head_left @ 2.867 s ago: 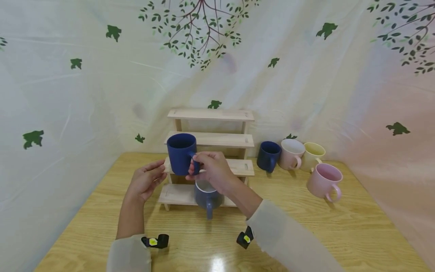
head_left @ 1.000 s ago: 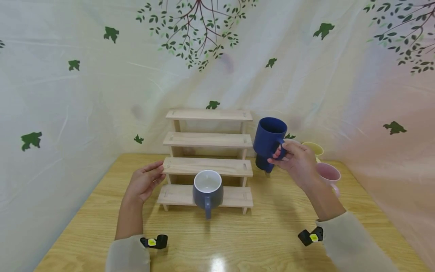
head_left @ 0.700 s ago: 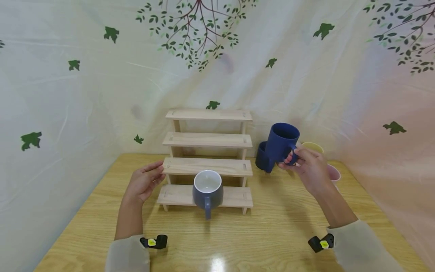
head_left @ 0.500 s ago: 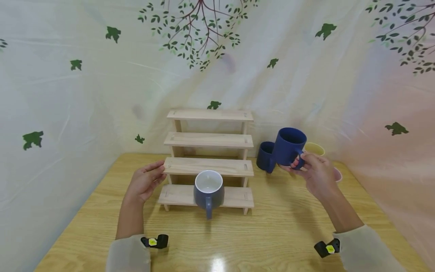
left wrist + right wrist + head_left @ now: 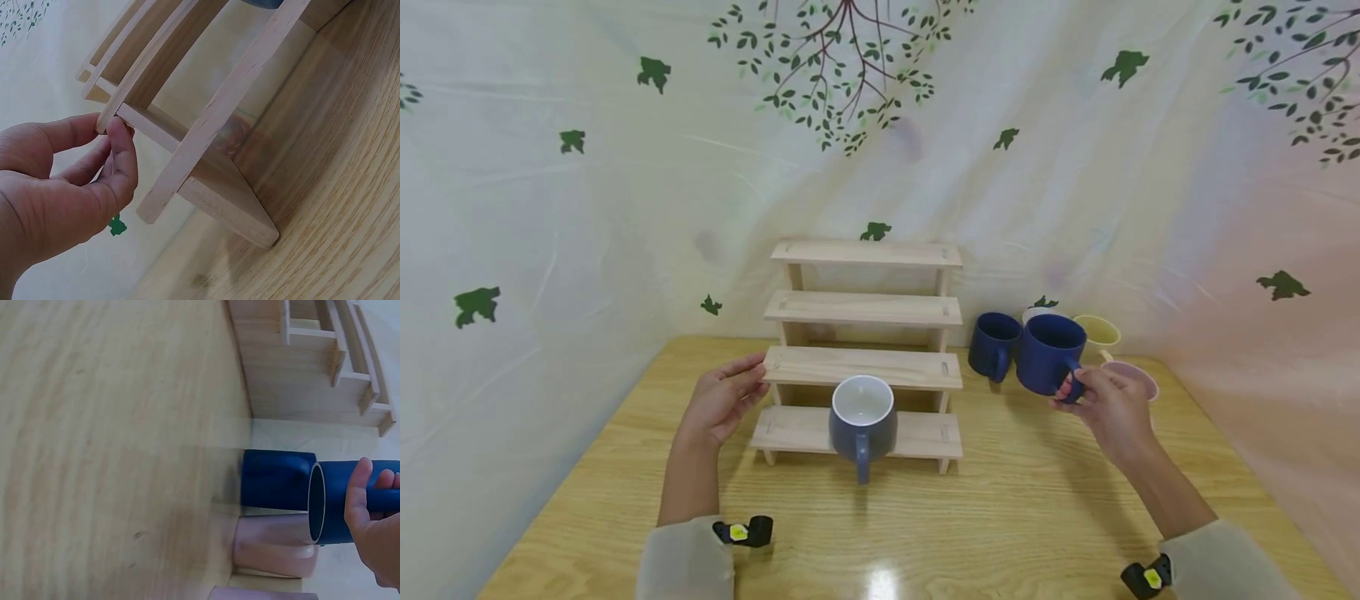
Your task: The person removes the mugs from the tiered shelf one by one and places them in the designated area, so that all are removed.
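Note:
My right hand (image 5: 1116,417) holds a dark blue mug (image 5: 1048,358) by its handle, upright, over the table to the right of the wooden stepped rack (image 5: 861,309). In the right wrist view, the held mug (image 5: 334,519) hangs above the tabletop, close to another navy mug (image 5: 275,479). My left hand (image 5: 721,400) pinches the left end of the rack's second-lowest shelf. Fingertips grip that shelf end in the left wrist view, where the left hand (image 5: 69,194) shows. A grey-blue mug (image 5: 862,440) with white inside stands on the lowest shelf, handle toward me.
Right of the rack, the other navy mug (image 5: 992,348) stands by the back cloth. Behind the held mug are a pale pink mug (image 5: 1037,313), a yellow mug (image 5: 1099,332) and a pink mug (image 5: 1135,379), partly hidden. The wooden table (image 5: 985,517) extends in front.
My right hand has carried the dark blue mug from in front of the rack to the right, then lowered it near the other mugs. The left hand stays on the rack.

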`<state>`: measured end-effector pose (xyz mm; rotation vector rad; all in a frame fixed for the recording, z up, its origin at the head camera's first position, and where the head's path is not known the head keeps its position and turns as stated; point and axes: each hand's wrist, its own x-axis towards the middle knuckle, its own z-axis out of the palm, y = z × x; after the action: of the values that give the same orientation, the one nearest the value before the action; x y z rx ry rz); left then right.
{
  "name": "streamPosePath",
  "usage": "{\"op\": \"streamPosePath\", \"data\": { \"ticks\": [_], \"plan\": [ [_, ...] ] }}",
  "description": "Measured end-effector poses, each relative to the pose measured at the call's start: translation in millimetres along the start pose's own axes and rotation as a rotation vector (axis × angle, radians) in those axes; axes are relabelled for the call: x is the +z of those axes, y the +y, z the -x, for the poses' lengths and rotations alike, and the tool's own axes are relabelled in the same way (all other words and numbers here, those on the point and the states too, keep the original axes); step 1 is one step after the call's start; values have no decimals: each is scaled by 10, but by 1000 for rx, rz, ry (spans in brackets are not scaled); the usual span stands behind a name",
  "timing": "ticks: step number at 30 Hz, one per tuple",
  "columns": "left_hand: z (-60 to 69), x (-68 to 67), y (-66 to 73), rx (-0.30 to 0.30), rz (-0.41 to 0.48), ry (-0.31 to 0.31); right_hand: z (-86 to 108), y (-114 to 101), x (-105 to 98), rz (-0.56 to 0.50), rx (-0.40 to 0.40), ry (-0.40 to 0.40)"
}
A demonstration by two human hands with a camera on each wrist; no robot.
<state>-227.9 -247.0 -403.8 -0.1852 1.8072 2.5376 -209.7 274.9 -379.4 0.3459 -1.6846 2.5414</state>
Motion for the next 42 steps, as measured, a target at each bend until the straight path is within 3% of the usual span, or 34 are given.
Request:
{"op": "streamPosePath", "data": {
  "ticks": [5, 15, 20, 27, 42],
  "plan": [
    [-8, -1, -9, 2, 0, 8, 31, 87, -86, 45, 25, -12],
    [-6, 5, 4, -4, 3, 14, 75, 173, -197, 114, 151, 26],
    [-18, -3, -6, -11, 13, 15, 76, 213, -239, 165, 183, 75],
    [-13, 3, -3, -6, -3, 7, 100, 263, -295, 176, 184, 119],
    [-10, -1, -6, -18, 27, 1, 156, 254, -369, 164, 200, 85]
  ]
}}
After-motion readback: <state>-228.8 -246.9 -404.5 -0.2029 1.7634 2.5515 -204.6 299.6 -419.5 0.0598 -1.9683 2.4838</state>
